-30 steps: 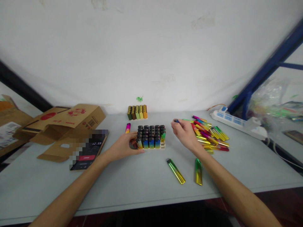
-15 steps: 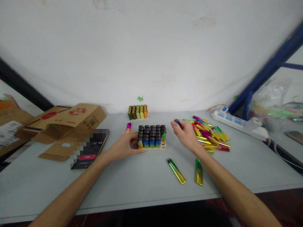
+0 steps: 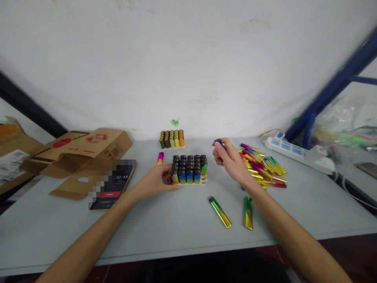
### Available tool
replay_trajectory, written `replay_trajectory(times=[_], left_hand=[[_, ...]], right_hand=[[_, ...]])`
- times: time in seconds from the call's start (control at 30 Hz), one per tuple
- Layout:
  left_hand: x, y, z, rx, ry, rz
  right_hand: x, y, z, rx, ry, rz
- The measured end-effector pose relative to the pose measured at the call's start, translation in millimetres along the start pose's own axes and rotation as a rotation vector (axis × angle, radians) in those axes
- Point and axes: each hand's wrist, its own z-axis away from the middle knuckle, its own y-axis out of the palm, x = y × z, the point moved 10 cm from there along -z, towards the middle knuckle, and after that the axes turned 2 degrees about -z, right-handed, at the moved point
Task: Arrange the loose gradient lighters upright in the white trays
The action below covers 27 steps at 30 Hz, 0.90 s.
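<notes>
Lighters (image 3: 190,175) fill one rack (image 3: 204,181) mid-table — your left hand (image 3: 156,181) clamps its left end; your right hand (image 3: 229,157), apart, pinches one blue lighter (image 3: 218,141). Two green-gold lighters (image 3: 220,212) loose nearer you — grey table (image 3: 171,228), white wall (image 3: 188,70).

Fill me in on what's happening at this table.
A person's left hand steadies a pale tray of upright, black-topped lighters. The right hand holds a small dark-blue item, mostly hidden by the fingers, above the table. The tray's near right corner is unfilled, and a loose pile of shiny, colourful lighters lies beyond the right wrist.
</notes>
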Motion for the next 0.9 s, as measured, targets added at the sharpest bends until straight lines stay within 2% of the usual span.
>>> replay_trajectory(times=[0.2,0.27,0.37,0.5,0.77,0.9], left_hand=[[-1,-1.1,0,-0.011,0.009,0.012],[-1,-1.2,0,-0.01,0.011,0.015],[-1,-1.4,1,-0.013,0.012,0.016],[0,-0.6,1,-0.009,0.005,0.02],[1,-0.4,1,-0.015,0.004,0.016],[1,-0.2,1,-0.015,0.01,0.012]], right_hand=[[22,-5,-2,0.044,-0.178,0.152],[28,-2,0,0.11,-0.198,0.193],[30,5,4,0.229,-0.164,0.179],[20,11,9,0.341,-0.033,0.09],[6,17,10,0.375,0.012,0.205],[16,20,12,0.396,-0.051,0.259]])
